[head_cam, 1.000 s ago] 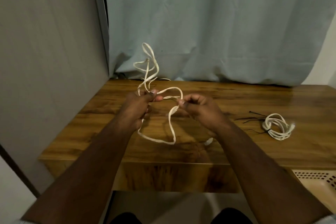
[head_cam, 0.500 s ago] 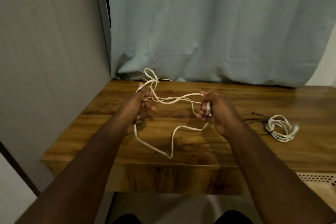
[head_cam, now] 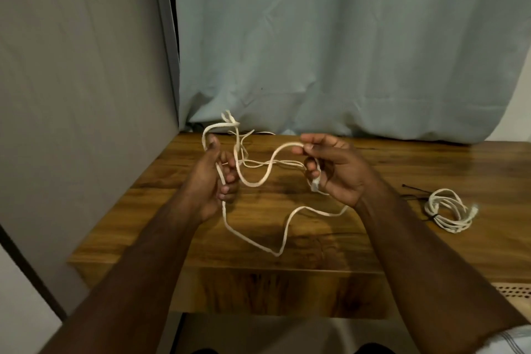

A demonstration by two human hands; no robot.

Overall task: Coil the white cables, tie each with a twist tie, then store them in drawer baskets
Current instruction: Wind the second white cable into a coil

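Two hands hold one loose white cable (head_cam: 260, 181) above a wooden table (head_cam: 416, 241). Left hand (head_cam: 211, 181): fingers curled round a strand that runs from above the thumb down through the palm, then drops toward the table's front edge. Right hand (head_cam: 334, 171): thumb and forefinger pinch a loop of the cable at the top, while the lower fingers curl round its white plug end (head_cam: 315, 184). Between the hands the cable sags in a U-shaped bend, crossed by thinner-looking strands stretched nearly level. Above the left hand, several small loops stand up in a tangle in front of a pale blue curtain (head_cam: 344, 43). Below the hands a long slack run hangs low over the table, dips to a sharp bend near the front edge, and rises again toward the right wrist; whether it touches the wood cannot be told. Well apart to the right, a second cable (head_cam: 448, 211) lies on the table, already coiled and bound with a dark tie (head_cam: 434, 215); more dark ties (head_cam: 413, 188) lie just left of it. At the lower right corner, part of a perforated cream basket (head_cam: 514, 293) shows below the table edge. A grey wall panel (head_cam: 80, 95) closes the left side.
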